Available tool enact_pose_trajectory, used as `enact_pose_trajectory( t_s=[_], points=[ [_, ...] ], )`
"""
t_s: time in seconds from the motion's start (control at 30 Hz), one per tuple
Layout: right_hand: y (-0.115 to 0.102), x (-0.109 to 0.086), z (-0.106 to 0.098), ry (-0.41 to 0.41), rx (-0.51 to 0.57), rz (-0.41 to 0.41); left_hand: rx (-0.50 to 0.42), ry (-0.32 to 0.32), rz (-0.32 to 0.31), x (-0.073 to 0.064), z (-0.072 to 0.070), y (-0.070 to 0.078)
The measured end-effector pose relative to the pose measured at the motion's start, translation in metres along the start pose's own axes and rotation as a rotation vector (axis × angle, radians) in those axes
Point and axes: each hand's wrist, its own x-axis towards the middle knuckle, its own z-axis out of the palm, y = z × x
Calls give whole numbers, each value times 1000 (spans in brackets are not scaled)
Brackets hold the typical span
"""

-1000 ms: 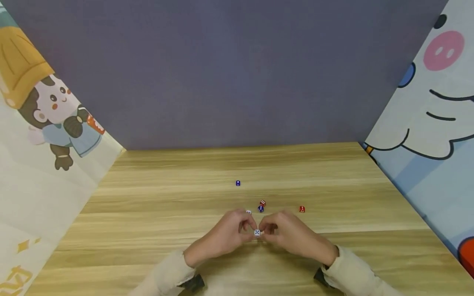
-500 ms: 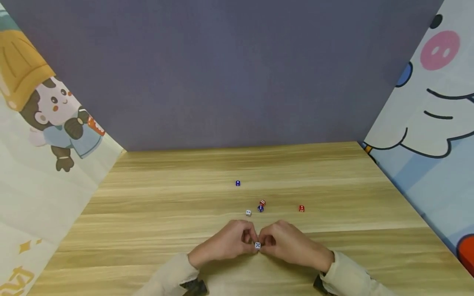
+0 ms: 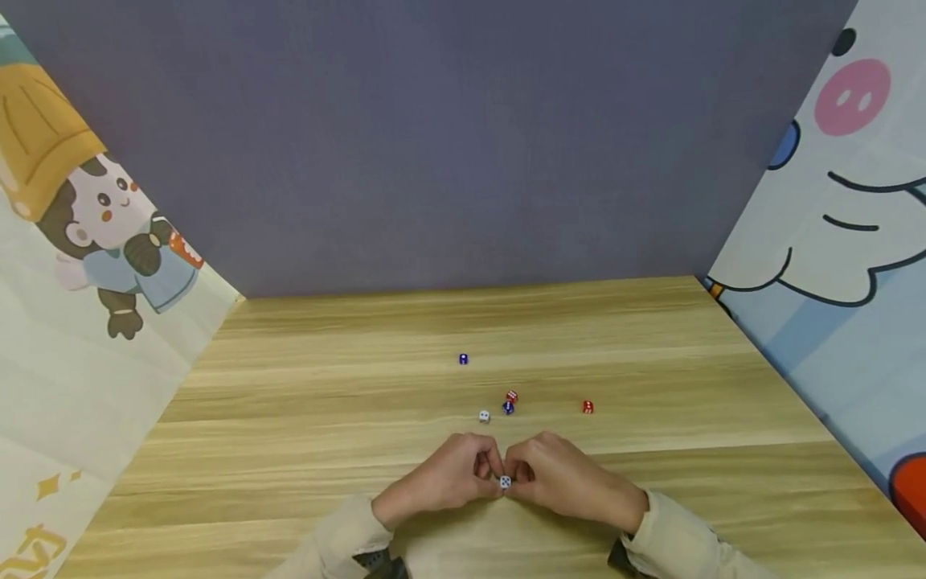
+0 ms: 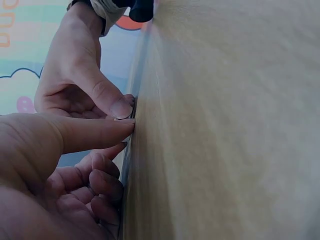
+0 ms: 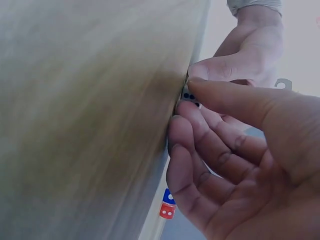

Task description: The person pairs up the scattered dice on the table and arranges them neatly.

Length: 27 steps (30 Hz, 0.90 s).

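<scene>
A small white die [image 3: 505, 482] with dark pips, its five face up, sits between the fingertips of both hands, low over the wooden table. My left hand [image 3: 459, 470] pinches it from the left with curled fingers and thumb. From the other side my right hand [image 3: 557, 474] pinches it too; the right wrist view shows the white die [image 5: 189, 95] between thumb and forefinger. In the left wrist view the fingertips hide the die. Just beyond the hands lies another white die [image 3: 484, 416].
A blue die [image 3: 509, 408] and a red die [image 3: 512, 396] stand close together beyond the hands. Another red die [image 3: 588, 408] lies to the right, another blue die [image 3: 464, 359] farther back. A grey panel [image 3: 463, 145] rises behind the wooden table [image 3: 325, 346], with printed walls at both sides.
Both hands have drawn the white die toward the person, uncovering the other white die behind them. Over the last half second they have hardly moved. The other dice stay in place.
</scene>
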Motion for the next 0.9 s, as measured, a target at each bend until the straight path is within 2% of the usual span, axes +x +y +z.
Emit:
enact_pose_trajectory(
  t_s=[0.43,0.9],
  points=[
    [0,-2,2,14,-54,5,23,9,29,0,1,0],
    [-3,0,1,-7,-44,39,1,-18,3,-1,-5,3]
  ],
)
